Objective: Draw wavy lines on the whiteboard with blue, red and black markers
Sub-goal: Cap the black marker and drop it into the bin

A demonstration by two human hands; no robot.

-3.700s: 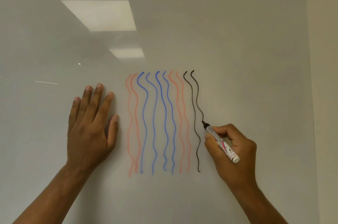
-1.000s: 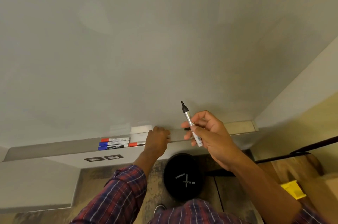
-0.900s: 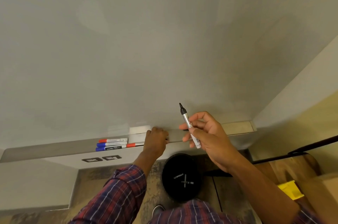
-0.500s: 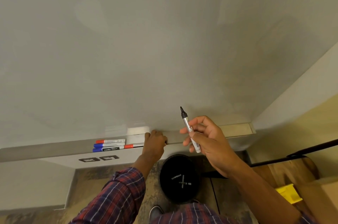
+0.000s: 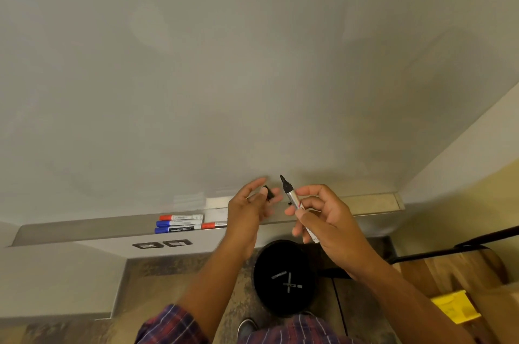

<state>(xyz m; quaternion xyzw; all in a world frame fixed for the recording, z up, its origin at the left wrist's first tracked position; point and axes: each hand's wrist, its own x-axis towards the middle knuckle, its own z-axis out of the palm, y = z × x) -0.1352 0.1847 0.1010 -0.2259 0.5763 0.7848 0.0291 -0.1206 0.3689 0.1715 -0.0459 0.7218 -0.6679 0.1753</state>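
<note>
Black marker (image 5: 292, 197), uncapped with tip upward, is gripped by the curled fingers of the right hand (image 5: 328, 223). Just beside it the left hand (image 5: 244, 211) pinches a small dark piece (image 5: 269, 194), possibly the cap; blur hides detail. Beyond, a red marker (image 5: 181, 217) and two blue markers (image 5: 178, 223) lie in the tray (image 5: 84, 229) under the whiteboard (image 5: 252, 63).

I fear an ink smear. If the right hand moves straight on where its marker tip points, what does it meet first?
Probably the whiteboard, just above the tray. The right hand aims the black marker up at it; depth is unclear.
</note>
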